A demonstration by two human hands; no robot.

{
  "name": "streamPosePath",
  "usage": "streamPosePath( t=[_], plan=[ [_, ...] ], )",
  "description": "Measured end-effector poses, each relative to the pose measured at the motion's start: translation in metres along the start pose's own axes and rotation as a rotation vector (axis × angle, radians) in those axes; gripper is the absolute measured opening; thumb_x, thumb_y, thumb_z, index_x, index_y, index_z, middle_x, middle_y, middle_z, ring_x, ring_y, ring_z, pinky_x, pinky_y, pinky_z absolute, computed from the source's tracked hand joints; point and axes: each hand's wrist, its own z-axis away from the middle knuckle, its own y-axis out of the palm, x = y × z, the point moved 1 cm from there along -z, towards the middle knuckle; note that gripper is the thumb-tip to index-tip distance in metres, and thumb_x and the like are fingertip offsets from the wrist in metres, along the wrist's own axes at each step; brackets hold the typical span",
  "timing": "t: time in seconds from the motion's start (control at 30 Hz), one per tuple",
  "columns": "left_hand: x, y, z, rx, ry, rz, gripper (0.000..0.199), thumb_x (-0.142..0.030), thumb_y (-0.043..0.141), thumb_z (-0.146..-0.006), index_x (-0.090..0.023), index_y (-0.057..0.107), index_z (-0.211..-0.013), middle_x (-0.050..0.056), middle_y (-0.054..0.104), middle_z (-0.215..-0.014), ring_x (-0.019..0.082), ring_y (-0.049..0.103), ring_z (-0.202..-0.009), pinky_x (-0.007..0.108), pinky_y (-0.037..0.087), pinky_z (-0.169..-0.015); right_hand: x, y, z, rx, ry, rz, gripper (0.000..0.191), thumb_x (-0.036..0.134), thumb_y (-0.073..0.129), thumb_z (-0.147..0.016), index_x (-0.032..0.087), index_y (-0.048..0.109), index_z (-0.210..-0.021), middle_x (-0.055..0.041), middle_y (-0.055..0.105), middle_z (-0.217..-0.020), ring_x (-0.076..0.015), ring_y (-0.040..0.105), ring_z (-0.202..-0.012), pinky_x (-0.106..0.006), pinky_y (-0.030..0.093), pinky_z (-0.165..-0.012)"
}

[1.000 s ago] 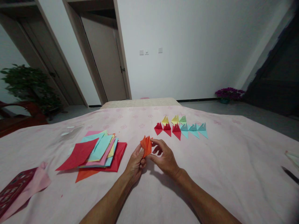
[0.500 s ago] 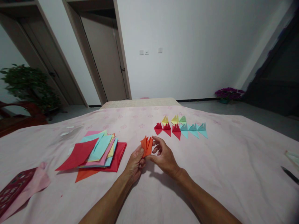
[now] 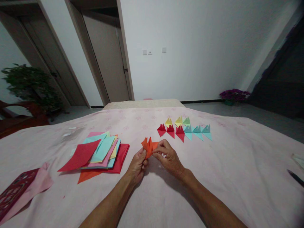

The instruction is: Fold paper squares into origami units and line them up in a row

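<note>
Head view: I see the folded orange paper figure (image 3: pixel 149 149) over the pink flowered cloth (image 3: pixel 152 202), left hand (image 3: pixel 138 163) pinching its lower left, right hand (image 3: pixel 171 160) pinching its right flap. Multicoloured folded-paper birds (image 3: pixel 180 133) sit beyond.

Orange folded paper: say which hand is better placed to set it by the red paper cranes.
Probably the right hand: like the left hand, it pinches the orange folded paper, but lies nearer the red paper cranes.
</note>
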Motion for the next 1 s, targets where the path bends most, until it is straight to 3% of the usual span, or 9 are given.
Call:
streamPosePath(
  t=[0.17,0.47,0.6,0.83,1.0],
  plan=[
    [0.001,-0.001,0.000,0.015,-0.003,0.000,0.049,-0.044,0.076,-0.078,-0.016,0.061,-0.114,-0.006,0.055,-0.072,-0.003,0.036,-0.040,0.007,0.024,-0.035,-0.003,0.001,0.000,-0.029,-0.010,0.074,0.025,0.030,0.054,-0.094,0.019,0.064,-0.073,-0.0026,0.048,-0.089,-0.0147,0.053,-0.081,-0.027,0.045,-0.073],
    [0.002,0.005,0.003,0.004,-0.004,0.010,0.055,-0.041,0.083,-0.071,-0.015,0.061,-0.113,-0.002,0.062,-0.085,-0.002,0.046,-0.043,0.008,0.031,-0.035,-0.006,0.014,0.007,-0.217,0.132,0.253,0.023,0.031,0.054,-0.094,0.020,0.064,-0.076,-0.0016,0.051,-0.089,-0.0137,0.055,-0.076,-0.026,0.044,-0.071],
    [0.003,0.008,0.005,-0.021,-0.017,0.015,0.054,-0.039,0.085,-0.068,-0.014,0.062,-0.110,-0.002,0.063,-0.081,0.000,0.051,-0.046,0.008,0.037,-0.037,-0.003,0.013,0.009,-0.265,0.098,0.380,0.017,0.029,0.056,-0.093,0.021,0.065,-0.081,-0.0013,0.057,-0.086,-0.0143,0.056,-0.075,-0.026,0.042,-0.069],
    [0.007,0.007,0.006,-0.029,-0.012,0.066,0.051,-0.034,0.084,-0.071,-0.013,0.063,-0.112,0.003,0.066,-0.089,0.003,0.057,-0.054,0.010,0.042,-0.041,0.002,0.019,0.014,-0.333,0.028,0.384,0.007,0.018,0.058,-0.088,0.020,0.062,-0.083,-0.0003,0.064,-0.075,-0.0159,0.056,-0.069,-0.028,0.042,-0.066],
    [0.006,0.007,0.005,-0.109,0.035,0.097,0.051,-0.034,0.088,-0.065,-0.014,0.064,-0.106,0.001,0.067,-0.084,0.006,0.062,-0.058,0.011,0.042,-0.040,0.001,0.022,0.018,-0.331,-0.080,0.382,0.009,0.016,0.058,-0.089,0.020,0.065,-0.091,-0.0032,0.068,-0.084,-0.0189,0.059,-0.080,-0.032,0.045,-0.073]
  ],
)
